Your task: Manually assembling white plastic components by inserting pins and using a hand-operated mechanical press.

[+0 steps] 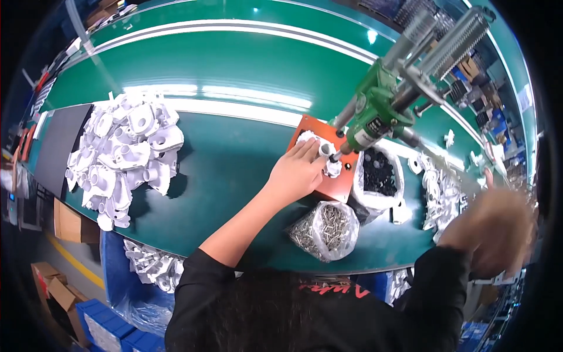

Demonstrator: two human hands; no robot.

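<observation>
Under the green hand press (375, 114), a white plastic part (332, 168) with a round collar sits on the orange base plate (336, 190). My left hand (299, 170) holds this part from its left side, fingers laid over it and thumb near the front. The press's tip comes down right beside the collar; whether they touch I cannot tell. Far to the right, my right hand (498, 226) is smeared by motion. It appears closed on the end of the blurred press lever (437, 157), though its fingers are not distinct.
A big heap of white plastic parts (126, 152) lies at the left beside a black sheet (61, 146). Bags of metal pins (334, 229) and small black pieces (378, 173) stand by the plate. More white parts (440, 196) lie rightward. Below the edge is a blue bin (114, 273).
</observation>
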